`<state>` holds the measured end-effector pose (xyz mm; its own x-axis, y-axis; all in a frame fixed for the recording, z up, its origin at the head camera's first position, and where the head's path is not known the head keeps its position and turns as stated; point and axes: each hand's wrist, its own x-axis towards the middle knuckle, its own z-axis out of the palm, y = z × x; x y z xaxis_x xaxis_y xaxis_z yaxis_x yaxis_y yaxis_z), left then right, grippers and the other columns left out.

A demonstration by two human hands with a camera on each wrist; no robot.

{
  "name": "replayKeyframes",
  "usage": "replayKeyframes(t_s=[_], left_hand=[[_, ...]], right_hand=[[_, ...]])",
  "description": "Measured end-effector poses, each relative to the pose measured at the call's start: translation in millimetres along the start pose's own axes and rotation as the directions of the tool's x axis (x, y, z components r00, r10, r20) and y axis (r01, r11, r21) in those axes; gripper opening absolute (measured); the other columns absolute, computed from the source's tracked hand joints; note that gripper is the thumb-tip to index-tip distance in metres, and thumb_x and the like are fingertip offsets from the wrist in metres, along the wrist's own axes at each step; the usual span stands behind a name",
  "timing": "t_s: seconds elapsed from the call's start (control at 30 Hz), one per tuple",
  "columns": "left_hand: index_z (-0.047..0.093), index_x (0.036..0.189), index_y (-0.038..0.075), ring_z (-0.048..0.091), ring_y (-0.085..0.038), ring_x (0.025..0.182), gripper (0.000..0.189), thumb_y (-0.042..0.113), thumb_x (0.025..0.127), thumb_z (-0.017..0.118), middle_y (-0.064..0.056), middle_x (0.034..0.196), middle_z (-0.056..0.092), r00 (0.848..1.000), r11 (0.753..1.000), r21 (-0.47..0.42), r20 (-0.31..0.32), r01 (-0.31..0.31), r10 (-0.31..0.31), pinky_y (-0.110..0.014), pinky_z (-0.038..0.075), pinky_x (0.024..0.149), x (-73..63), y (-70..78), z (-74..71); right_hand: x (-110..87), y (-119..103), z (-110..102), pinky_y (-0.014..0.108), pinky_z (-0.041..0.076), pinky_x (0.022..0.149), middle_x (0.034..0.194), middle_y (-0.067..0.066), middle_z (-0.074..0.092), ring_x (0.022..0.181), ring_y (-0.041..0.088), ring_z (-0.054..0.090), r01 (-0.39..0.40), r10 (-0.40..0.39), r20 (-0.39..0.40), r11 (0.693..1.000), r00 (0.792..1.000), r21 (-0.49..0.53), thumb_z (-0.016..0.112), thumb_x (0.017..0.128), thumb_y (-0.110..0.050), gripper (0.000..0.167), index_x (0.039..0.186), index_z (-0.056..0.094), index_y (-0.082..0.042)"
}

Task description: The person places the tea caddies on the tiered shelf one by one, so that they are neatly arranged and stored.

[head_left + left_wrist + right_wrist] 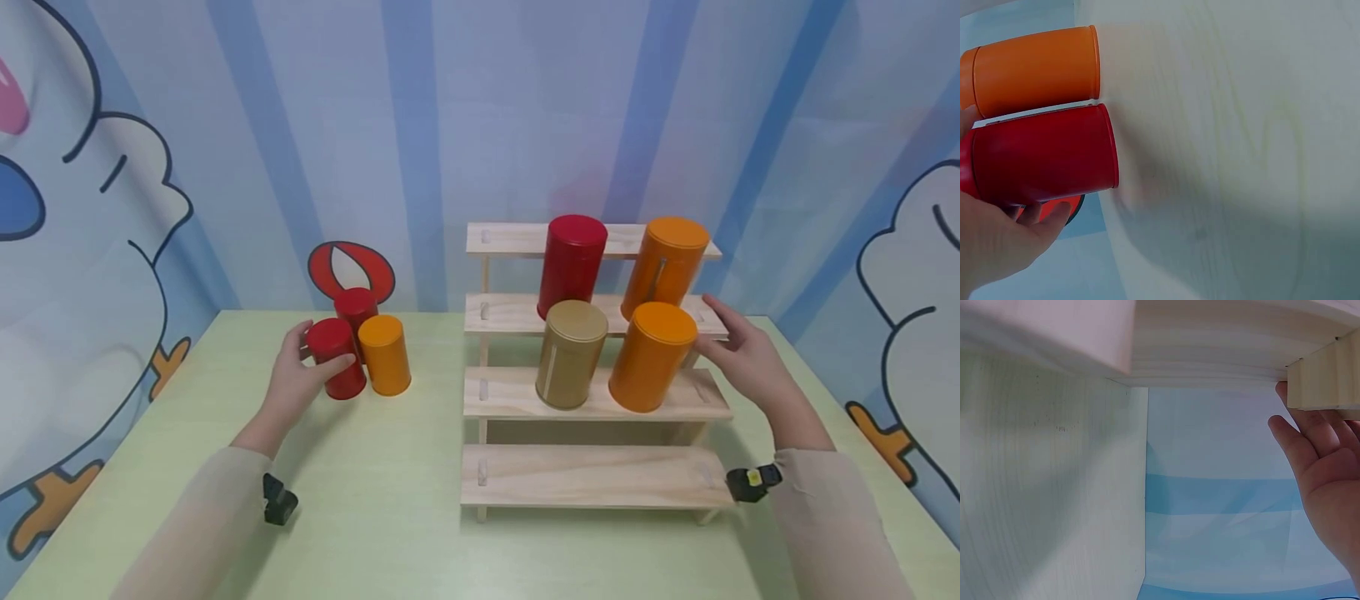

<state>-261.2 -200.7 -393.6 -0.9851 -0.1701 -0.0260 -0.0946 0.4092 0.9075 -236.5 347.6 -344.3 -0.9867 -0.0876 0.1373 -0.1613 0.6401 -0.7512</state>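
Observation:
My left hand (291, 373) holds a red canister (341, 367) from its left side, thumb across the near face. In the left wrist view the red canister (1044, 155) lies between thumb and fingers, its base at or just above the table; contact there is unclear. A second red canister (355, 307) and an orange canister (386, 358) stand close beside it. On the right, my right hand (746, 358) has its fingers spread at the end of the wooden stepped rack (596, 477), near an orange canister (652, 358). In the right wrist view some fingertips are behind the wood.
On the rack's third step up stands a gold canister (572, 357) beside the nearer orange one. Behind them, a tall red canister (573, 265) and another orange canister (666, 267) stand higher. A printed blue curtain (420, 150) hangs behind the pale green table (390, 500).

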Motion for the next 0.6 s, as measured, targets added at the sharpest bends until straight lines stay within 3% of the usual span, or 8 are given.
replayKeyframes(t_s=[0.6], left_hand=[[0.009,0.154,0.013,0.024,-0.039,0.140,0.090,0.020,0.088,0.070,-0.016,0.154,0.026,1.000,1.000,0.003,-0.013,-0.006,0.006,-0.058,0.040,0.102,4.8,-12.2,5.5]], right_hand=[[0.4,-1,0,0.065,0.037,0.098,0.156,0.027,0.016,0.121,0.051,0.046,-0.006,0.006,0.002,1.000,1.000,-0.001,0.049,0.099,-0.042,0.076,0.156,0.006,-0.017]])
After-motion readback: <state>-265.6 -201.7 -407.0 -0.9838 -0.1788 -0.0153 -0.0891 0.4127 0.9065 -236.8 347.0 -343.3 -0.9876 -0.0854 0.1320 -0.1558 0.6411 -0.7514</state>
